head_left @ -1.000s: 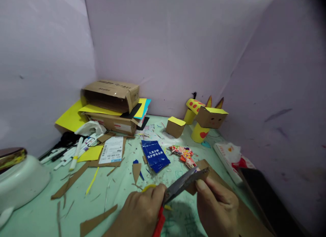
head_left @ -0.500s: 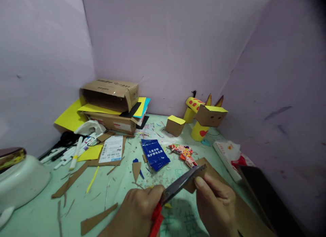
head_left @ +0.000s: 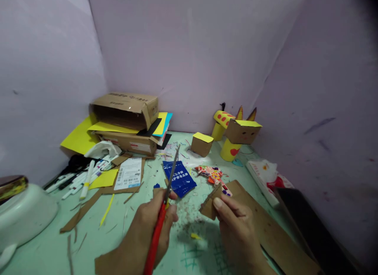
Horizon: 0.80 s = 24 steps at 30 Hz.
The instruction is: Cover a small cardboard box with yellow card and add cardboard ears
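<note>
My left hand is closed around red-handled scissors, whose blades point up and away over the table. In my right hand a small cut piece of brown cardboard is pinched between thumb and fingers. A gap separates the scissors from that piece. Beyond the blades lies a blue printed packet piece. Just past my right hand is a colourful patterned paper shape. A long cardboard strip lies beneath and beside my right hand.
Cardboard boxes with coloured paper stand at the back left, near several markers. A small box and a yellow animal figure stand at the back. A tissue pack and dark flat object lie right; scraps are scattered about.
The scissors have come away from the cardboard piece and swung left, now pointing upward. My right hand has shifted slightly down and left, still holding the piece.
</note>
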{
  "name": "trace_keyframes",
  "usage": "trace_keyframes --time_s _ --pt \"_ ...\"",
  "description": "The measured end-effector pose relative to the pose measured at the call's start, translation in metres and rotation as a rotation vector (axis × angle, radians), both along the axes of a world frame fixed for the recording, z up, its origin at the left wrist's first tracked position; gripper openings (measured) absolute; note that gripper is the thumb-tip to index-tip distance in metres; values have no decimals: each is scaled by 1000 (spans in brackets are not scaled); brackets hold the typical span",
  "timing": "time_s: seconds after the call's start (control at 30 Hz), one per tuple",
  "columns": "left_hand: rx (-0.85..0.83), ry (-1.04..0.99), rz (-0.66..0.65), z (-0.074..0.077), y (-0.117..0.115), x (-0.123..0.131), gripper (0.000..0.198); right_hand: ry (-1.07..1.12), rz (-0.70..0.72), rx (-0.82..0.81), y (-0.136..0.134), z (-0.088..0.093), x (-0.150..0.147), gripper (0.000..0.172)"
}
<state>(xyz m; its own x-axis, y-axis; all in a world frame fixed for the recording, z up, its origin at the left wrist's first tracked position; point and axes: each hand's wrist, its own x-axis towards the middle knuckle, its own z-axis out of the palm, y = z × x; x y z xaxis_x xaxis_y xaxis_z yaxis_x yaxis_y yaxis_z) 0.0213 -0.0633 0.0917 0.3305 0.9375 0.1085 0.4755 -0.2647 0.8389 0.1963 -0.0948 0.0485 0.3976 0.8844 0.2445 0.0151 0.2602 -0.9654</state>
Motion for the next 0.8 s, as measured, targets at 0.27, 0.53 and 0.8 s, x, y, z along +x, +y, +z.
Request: trace_keyframes --time_s 0.27,0.53,0.8 --pt "110 223 -200 -18 -4 0 42 -190 -27 40 -4 3 -2 27" --pt "143 399 -267 -21 -8 2 53 -344 -55 41 -7 6 0 28" --pt "146 434 -291 -27 -7 2 48 -401 -56 83 -7 7 2 31"
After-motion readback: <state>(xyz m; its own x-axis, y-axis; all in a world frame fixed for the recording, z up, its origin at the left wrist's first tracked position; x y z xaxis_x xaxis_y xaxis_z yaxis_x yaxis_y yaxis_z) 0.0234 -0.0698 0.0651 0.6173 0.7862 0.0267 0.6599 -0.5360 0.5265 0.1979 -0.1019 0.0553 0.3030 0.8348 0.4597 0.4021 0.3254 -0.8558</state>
